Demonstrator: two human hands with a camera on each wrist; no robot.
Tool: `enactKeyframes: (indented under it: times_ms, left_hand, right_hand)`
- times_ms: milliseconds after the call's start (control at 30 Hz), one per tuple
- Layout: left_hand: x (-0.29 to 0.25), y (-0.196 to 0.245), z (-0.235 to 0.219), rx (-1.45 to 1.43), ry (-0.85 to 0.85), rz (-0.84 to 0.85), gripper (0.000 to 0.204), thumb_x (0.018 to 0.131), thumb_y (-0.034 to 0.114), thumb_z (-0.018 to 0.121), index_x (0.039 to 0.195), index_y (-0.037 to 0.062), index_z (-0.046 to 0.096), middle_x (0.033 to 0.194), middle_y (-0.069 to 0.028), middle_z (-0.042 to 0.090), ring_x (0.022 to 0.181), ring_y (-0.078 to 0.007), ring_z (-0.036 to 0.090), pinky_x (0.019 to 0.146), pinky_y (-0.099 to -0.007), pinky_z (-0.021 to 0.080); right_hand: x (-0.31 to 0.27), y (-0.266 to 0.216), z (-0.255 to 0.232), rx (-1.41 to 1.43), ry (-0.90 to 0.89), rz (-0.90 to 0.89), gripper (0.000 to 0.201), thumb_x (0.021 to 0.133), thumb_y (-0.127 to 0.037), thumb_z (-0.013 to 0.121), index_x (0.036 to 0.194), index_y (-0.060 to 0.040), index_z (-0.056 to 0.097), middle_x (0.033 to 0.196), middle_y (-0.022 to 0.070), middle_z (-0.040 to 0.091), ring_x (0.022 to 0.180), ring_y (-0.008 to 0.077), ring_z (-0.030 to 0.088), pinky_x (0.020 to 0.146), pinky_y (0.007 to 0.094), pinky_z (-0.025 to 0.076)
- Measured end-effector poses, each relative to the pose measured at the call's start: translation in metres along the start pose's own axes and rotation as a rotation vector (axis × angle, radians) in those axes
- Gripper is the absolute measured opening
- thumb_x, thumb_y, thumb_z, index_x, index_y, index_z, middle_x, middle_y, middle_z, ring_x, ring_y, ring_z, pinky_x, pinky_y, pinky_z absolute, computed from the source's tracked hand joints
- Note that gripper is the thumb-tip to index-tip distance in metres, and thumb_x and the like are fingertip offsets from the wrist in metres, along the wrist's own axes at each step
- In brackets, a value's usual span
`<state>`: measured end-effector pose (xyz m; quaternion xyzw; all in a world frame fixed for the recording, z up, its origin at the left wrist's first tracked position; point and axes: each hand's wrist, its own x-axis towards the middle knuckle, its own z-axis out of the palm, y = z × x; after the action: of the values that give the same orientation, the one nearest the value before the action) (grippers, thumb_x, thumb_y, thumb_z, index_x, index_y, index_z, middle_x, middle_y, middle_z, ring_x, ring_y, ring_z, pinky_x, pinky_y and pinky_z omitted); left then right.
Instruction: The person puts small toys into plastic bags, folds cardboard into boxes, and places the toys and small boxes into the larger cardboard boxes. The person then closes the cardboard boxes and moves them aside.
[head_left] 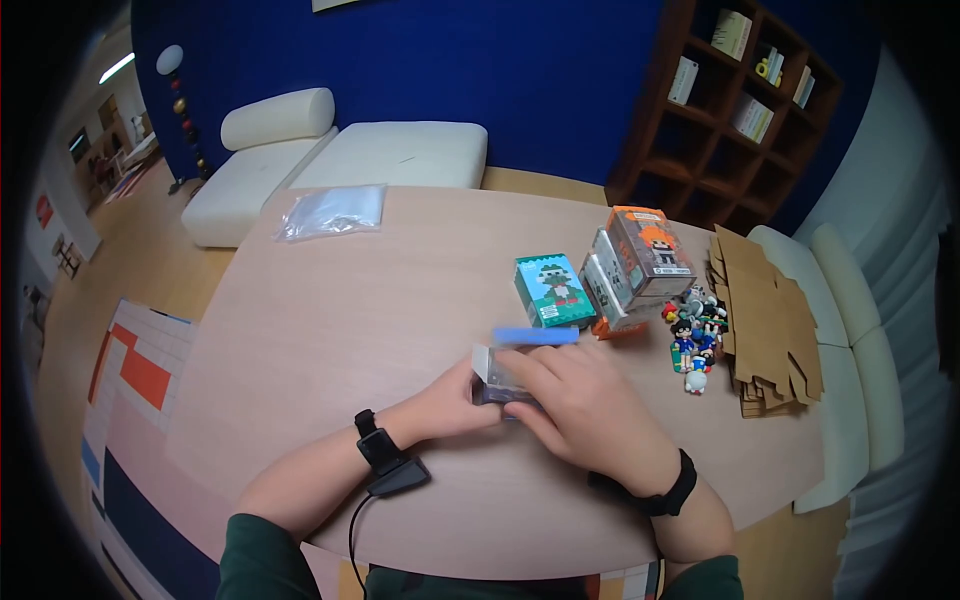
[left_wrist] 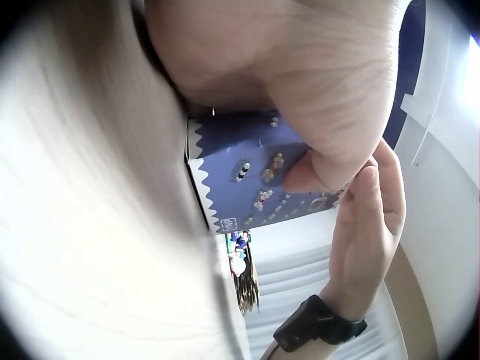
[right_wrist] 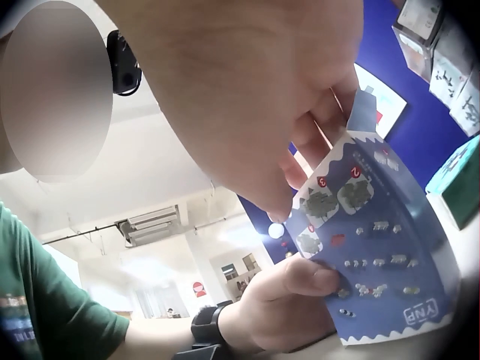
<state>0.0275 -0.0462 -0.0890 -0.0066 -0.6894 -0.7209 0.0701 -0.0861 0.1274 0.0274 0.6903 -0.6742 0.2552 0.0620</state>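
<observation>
A small blue-purple cardboard box [right_wrist: 386, 262], printed with brick-built figures and numbered steps, stands with its top flaps up. My left hand [head_left: 450, 405] grips its side near the table, thumb across the printed face in the left wrist view. Over the box's top is my right hand [head_left: 590, 400], its fingers dipping behind the rim and its thumb by the near edge. Those fingertips are hidden, so I cannot tell whether they pinch anything. A bright blue flap [head_left: 535, 336] sticks up on the far side, a pale flap [head_left: 481, 363] on the left.
Beyond the hands stands a green figure box [head_left: 555, 290], beside an orange-topped box [head_left: 652, 255] and clear packs [head_left: 607, 270]. Several small toy figures [head_left: 690, 340] lie to the right, before flattened brown cardboard [head_left: 765, 320]. A clear plastic bag [head_left: 333, 211] lies at the far left.
</observation>
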Motion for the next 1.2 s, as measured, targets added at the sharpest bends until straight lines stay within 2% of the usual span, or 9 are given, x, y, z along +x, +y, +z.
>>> enactKeyframes:
  times_ms: [133, 233, 300, 367, 533, 667, 867, 1033, 1200]
  left_hand:
    - [0.000, -0.001, 0.004, -0.059, 0.148, 0.076, 0.087, 0.083, -0.001, 0.068, 0.153, 0.0124, 0.017, 0.134, -0.0121, 0.049, 0.113, -0.0185, 0.056, 0.097, -0.0350, 0.049]
    - [0.004, -0.002, -0.002, 0.128, 0.275, 0.212, 0.093, 0.084, -0.002, 0.068, 0.154, 0.0160, 0.009, 0.133, -0.0135, 0.045, 0.115, -0.0211, 0.057, 0.096, -0.0367, 0.050]
    - [0.003, -0.002, -0.007, 0.241, 0.317, 0.290, 0.093, 0.086, -0.005, 0.066, 0.154, 0.0165, 0.008, 0.133, -0.0129, 0.042, 0.116, -0.0214, 0.057, 0.097, -0.0372, 0.050]
    - [0.003, 0.004, -0.007, 0.229, 0.330, 0.316, 0.090, 0.088, -0.004, 0.065, 0.156, 0.0175, 0.010, 0.135, -0.0141, 0.040, 0.118, -0.0218, 0.057, 0.100, -0.0376, 0.049]
    - [0.003, 0.009, -0.013, 0.131, 0.290, 0.165, 0.071, 0.089, -0.005, 0.061, 0.152, 0.0124, 0.034, 0.137, -0.0108, 0.038, 0.127, -0.0221, 0.053, 0.106, -0.0371, 0.047]
    - [0.006, 0.003, -0.017, 0.216, 0.264, 0.257, 0.067, 0.089, -0.008, 0.061, 0.148, 0.0121, 0.038, 0.138, -0.0084, 0.038, 0.128, -0.0191, 0.052, 0.105, -0.0354, 0.048]
    - [0.005, 0.003, -0.016, 0.314, 0.301, 0.302, 0.059, 0.087, -0.005, 0.064, 0.141, 0.0099, 0.043, 0.136, -0.0088, 0.037, 0.128, -0.0220, 0.050, 0.107, -0.0356, 0.045]
    - [0.004, 0.003, -0.021, 0.639, 0.403, 0.417, 0.045, 0.086, 0.001, 0.068, 0.129, 0.0077, 0.056, 0.133, -0.0109, 0.037, 0.128, -0.0232, 0.045, 0.109, -0.0379, 0.040]
    - [0.002, 0.005, -0.020, 0.558, 0.366, 0.420, 0.039, 0.085, 0.000, 0.067, 0.122, 0.0057, 0.058, 0.131, -0.0114, 0.040, 0.126, -0.0236, 0.048, 0.109, -0.0380, 0.041]
  right_hand:
    - [-0.002, 0.011, -0.003, 0.091, 0.084, 0.065, 0.037, 0.083, -0.014, 0.074, 0.117, -0.0049, 0.063, 0.100, 0.0119, 0.065, 0.093, 0.0310, 0.063, 0.084, 0.0415, 0.049]
    - [-0.001, 0.029, -0.005, 0.012, 0.254, 0.053, 0.036, 0.084, -0.013, 0.073, 0.117, -0.0037, 0.062, 0.101, 0.0135, 0.066, 0.096, 0.0323, 0.064, 0.082, 0.0427, 0.050]
    - [-0.003, 0.030, -0.007, -0.007, 0.218, 0.140, 0.033, 0.086, -0.013, 0.072, 0.115, -0.0026, 0.062, 0.103, 0.0142, 0.066, 0.098, 0.0335, 0.064, 0.081, 0.0432, 0.051]
    - [-0.006, 0.032, -0.003, -0.006, 0.145, 0.248, 0.030, 0.086, -0.012, 0.071, 0.112, -0.0014, 0.062, 0.105, 0.0148, 0.065, 0.098, 0.0354, 0.064, 0.082, 0.0433, 0.052]
    - [-0.003, 0.036, 0.009, 0.222, 0.188, 0.260, 0.035, 0.087, -0.010, 0.071, 0.118, -0.0002, 0.060, 0.114, 0.0167, 0.064, 0.103, 0.0356, 0.064, 0.088, 0.0410, 0.052]
    - [0.000, 0.035, 0.013, 0.434, 0.267, 0.253, 0.044, 0.087, -0.011, 0.072, 0.128, -0.0019, 0.058, 0.120, 0.0187, 0.064, 0.110, 0.0335, 0.064, 0.092, 0.0385, 0.052]
    - [0.001, 0.032, 0.025, 0.408, 0.256, 0.147, 0.053, 0.086, -0.011, 0.072, 0.136, -0.0050, 0.054, 0.113, 0.0179, 0.064, 0.099, 0.0333, 0.066, 0.085, 0.0394, 0.053]
    - [0.002, 0.024, 0.026, 0.279, 0.215, 0.127, 0.055, 0.086, -0.011, 0.072, 0.137, -0.0067, 0.053, 0.105, 0.0156, 0.063, 0.091, 0.0346, 0.064, 0.078, 0.0414, 0.052]
    - [0.002, 0.023, 0.026, 0.190, 0.177, 0.066, 0.045, 0.085, -0.010, 0.072, 0.128, -0.0072, 0.060, 0.099, 0.0121, 0.061, 0.091, 0.0320, 0.061, 0.078, 0.0401, 0.051]
